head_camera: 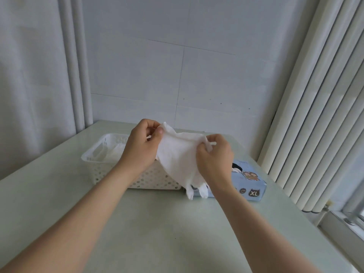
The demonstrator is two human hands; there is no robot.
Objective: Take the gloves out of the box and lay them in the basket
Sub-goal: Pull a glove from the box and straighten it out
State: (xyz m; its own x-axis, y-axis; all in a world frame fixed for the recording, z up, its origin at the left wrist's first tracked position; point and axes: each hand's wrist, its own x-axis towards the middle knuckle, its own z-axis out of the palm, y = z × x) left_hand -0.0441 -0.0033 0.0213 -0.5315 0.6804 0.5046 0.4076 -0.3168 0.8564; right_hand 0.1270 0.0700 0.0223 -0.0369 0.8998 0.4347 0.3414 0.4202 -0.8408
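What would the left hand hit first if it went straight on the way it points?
Probably the wall behind the table; the left hand, pinching the glove, seems above the basket, though depth is unclear.

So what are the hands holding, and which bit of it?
A thin white crinkly glove. The left hand pinches one end of its upper edge and the right hand pinches the other end. The glove's fingers dangle below.
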